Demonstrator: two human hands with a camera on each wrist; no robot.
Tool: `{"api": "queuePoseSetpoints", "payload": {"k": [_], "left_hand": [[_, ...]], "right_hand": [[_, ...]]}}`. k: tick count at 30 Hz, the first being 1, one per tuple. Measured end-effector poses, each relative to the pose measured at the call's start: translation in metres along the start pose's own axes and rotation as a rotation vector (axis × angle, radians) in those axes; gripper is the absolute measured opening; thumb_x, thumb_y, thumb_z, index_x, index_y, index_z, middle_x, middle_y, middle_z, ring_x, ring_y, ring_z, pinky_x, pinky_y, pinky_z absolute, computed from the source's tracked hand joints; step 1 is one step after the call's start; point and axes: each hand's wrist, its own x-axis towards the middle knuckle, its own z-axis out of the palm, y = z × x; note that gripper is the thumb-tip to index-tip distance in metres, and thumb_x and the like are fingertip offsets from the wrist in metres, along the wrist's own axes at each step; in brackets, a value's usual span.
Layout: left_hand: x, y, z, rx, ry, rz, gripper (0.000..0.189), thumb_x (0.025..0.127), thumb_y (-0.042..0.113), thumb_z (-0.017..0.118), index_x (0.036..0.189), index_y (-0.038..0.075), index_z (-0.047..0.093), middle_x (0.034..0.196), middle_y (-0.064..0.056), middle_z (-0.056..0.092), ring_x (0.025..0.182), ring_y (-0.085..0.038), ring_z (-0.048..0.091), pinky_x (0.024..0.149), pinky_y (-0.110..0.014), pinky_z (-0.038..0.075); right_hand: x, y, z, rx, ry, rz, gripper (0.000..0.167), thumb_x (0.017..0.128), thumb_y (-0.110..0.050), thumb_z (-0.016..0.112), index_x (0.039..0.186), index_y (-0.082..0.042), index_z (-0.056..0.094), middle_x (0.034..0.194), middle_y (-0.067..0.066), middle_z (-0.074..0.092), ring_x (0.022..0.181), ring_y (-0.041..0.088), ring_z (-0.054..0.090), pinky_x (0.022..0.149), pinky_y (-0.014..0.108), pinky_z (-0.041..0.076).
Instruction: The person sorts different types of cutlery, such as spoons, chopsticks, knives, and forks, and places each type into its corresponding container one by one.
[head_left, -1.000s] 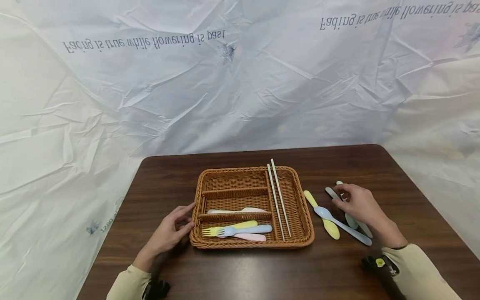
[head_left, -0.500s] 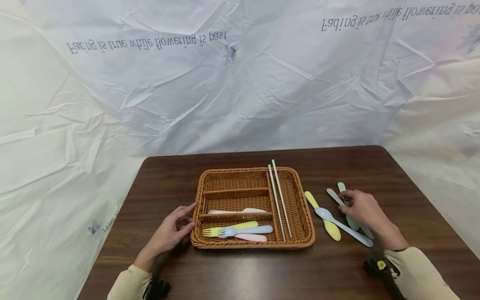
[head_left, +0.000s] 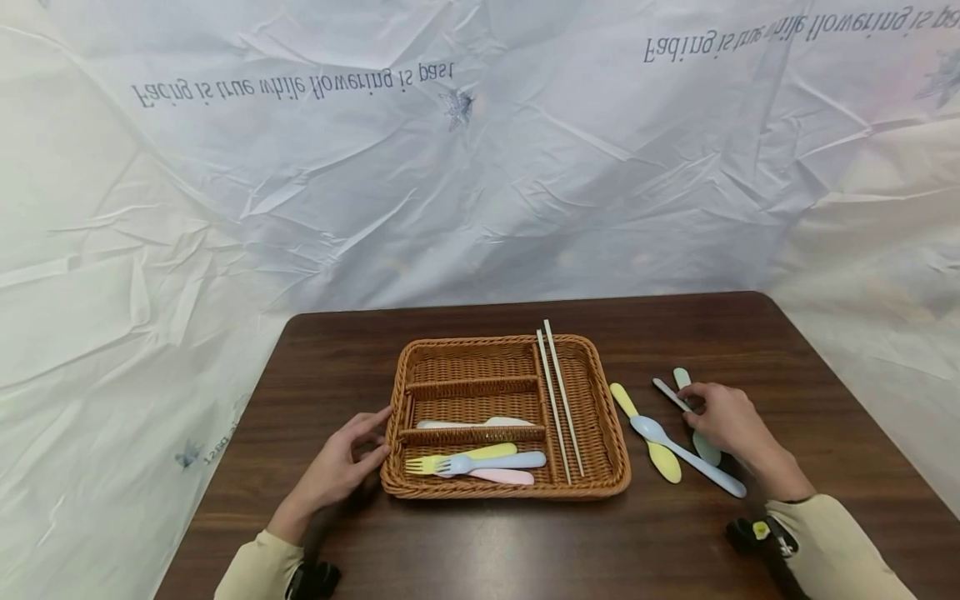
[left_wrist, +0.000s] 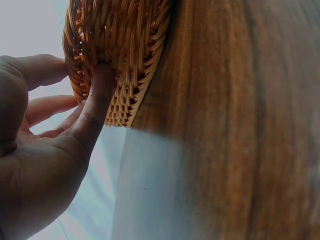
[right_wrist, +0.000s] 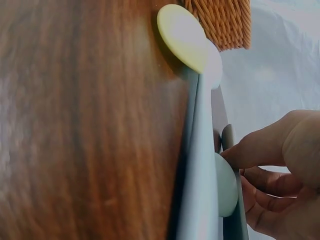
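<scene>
In the head view my right hand (head_left: pixel 727 421) pinches a pale grey knife (head_left: pixel 670 393) between thumb and fingers. The right wrist view shows this knife turned nearly edge-on. A light green spoon (head_left: pixel 707 448) lies under and beside that hand, partly covered. Just left of it, a blue spoon (head_left: pixel 705 471) crosses over a yellow spoon (head_left: pixel 664 461). My left hand (head_left: pixel 337 467) touches the left side of a brown wicker basket (head_left: pixel 442 340). In the left wrist view its thumb (left_wrist: pixel 102 82) rests against the woven outer wall, the fingers loosely extended.
Yellow, blue and pink cutlery, including a blue fork (head_left: pixel 487 461), lies in the basket's front compartment. A white knife (head_left: pixel 510 422) is in the middle one. Two white chopsticks (head_left: pixel 558 400) lean over its back rim. A sheet (head_left: pixel 480 208) hangs behind the dark wooden table (head_left: pixel 480 550).
My right hand has moved slightly toward me and taken hold of the grey knife, which has turned onto its edge. More of the green spoon's handle shows. The left hand has stayed at the basket.
</scene>
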Motion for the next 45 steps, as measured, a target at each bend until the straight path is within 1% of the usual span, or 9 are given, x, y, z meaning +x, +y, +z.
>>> {"api": "queuePoseSetpoints", "payload": {"k": [8, 16, 25, 27, 30, 33, 37, 40, 45], "left_hand": [[0.000, 0.001, 0.000, -0.018, -0.003, 0.005, 0.055, 0.092, 0.000, 0.064, 0.144, 0.000, 0.045, 0.121, -0.016, 0.056, 0.093, -0.011, 0.063, 0.065, -0.023, 0.052], [0.000, 0.000, 0.000, -0.012, -0.002, 0.015, 0.055, 0.093, 0.001, 0.064, 0.144, -0.002, 0.044, 0.120, -0.016, 0.055, 0.093, -0.011, 0.063, 0.064, -0.023, 0.051], [0.000, -0.001, 0.001, 0.011, 0.006, -0.007, 0.055, 0.092, -0.002, 0.064, 0.144, -0.001, 0.045, 0.121, -0.017, 0.056, 0.092, -0.015, 0.063, 0.064, -0.022, 0.051], [0.000, 0.005, 0.001, 0.020, 0.009, -0.010, 0.055, 0.091, -0.004, 0.063, 0.143, -0.004, 0.045, 0.119, -0.019, 0.056, 0.092, -0.017, 0.063, 0.064, -0.023, 0.051], [0.001, 0.021, -0.002, 0.015, 0.008, -0.005, 0.053, 0.091, -0.006, 0.063, 0.141, -0.008, 0.045, 0.117, -0.022, 0.056, 0.090, -0.021, 0.064, 0.064, -0.023, 0.051], [0.001, 0.019, -0.002, 0.011, 0.004, -0.003, 0.053, 0.092, -0.004, 0.063, 0.142, -0.006, 0.045, 0.118, -0.021, 0.056, 0.090, -0.018, 0.063, 0.063, -0.023, 0.051], [0.001, -0.001, 0.003, 0.023, 0.009, 0.002, 0.054, 0.092, -0.005, 0.062, 0.142, -0.006, 0.044, 0.119, -0.021, 0.055, 0.091, -0.017, 0.063, 0.062, -0.023, 0.050], [0.001, -0.002, 0.003, 0.028, 0.013, 0.003, 0.054, 0.091, -0.006, 0.063, 0.142, -0.007, 0.045, 0.118, -0.021, 0.055, 0.090, -0.017, 0.063, 0.062, -0.023, 0.050], [0.000, -0.001, 0.001, 0.006, 0.003, -0.005, 0.055, 0.093, 0.003, 0.065, 0.144, 0.000, 0.045, 0.120, -0.015, 0.056, 0.093, -0.014, 0.063, 0.064, -0.023, 0.051]], "right_hand": [[0.000, 0.000, -0.001, 0.011, -0.007, 0.005, 0.027, 0.080, -0.003, 0.072, 0.107, 0.003, 0.068, 0.082, 0.012, 0.069, 0.072, 0.026, 0.065, 0.059, 0.042, 0.049], [0.001, 0.000, 0.000, 0.006, -0.002, -0.005, 0.027, 0.079, -0.003, 0.074, 0.104, 0.001, 0.068, 0.083, 0.012, 0.068, 0.072, 0.025, 0.064, 0.058, 0.039, 0.048], [0.003, -0.003, -0.002, 0.055, 0.005, 0.001, 0.027, 0.082, -0.003, 0.071, 0.109, 0.000, 0.067, 0.086, 0.012, 0.067, 0.078, 0.027, 0.063, 0.061, 0.040, 0.049], [0.004, -0.005, -0.003, 0.061, 0.015, -0.003, 0.027, 0.083, -0.003, 0.070, 0.110, 0.000, 0.067, 0.086, 0.013, 0.067, 0.078, 0.027, 0.063, 0.060, 0.039, 0.049], [0.006, -0.008, -0.004, 0.070, 0.024, -0.009, 0.027, 0.083, -0.003, 0.070, 0.110, 0.002, 0.066, 0.086, 0.013, 0.066, 0.076, 0.026, 0.063, 0.059, 0.037, 0.048], [0.007, -0.011, -0.004, 0.076, 0.030, -0.013, 0.027, 0.083, -0.002, 0.071, 0.109, 0.003, 0.066, 0.085, 0.013, 0.066, 0.075, 0.025, 0.062, 0.057, 0.036, 0.047], [0.008, -0.011, -0.002, 0.076, 0.029, -0.010, 0.027, 0.083, -0.003, 0.072, 0.109, 0.003, 0.066, 0.086, 0.014, 0.066, 0.076, 0.027, 0.063, 0.059, 0.038, 0.049], [0.009, -0.011, -0.002, 0.073, 0.016, -0.002, 0.028, 0.083, -0.003, 0.073, 0.110, 0.002, 0.066, 0.087, 0.015, 0.067, 0.077, 0.028, 0.064, 0.059, 0.039, 0.050], [0.009, -0.011, -0.003, 0.077, -0.030, 0.032, 0.029, 0.083, -0.004, 0.073, 0.110, 0.004, 0.066, 0.092, 0.019, 0.067, 0.079, 0.030, 0.064, 0.058, 0.037, 0.050]]}}
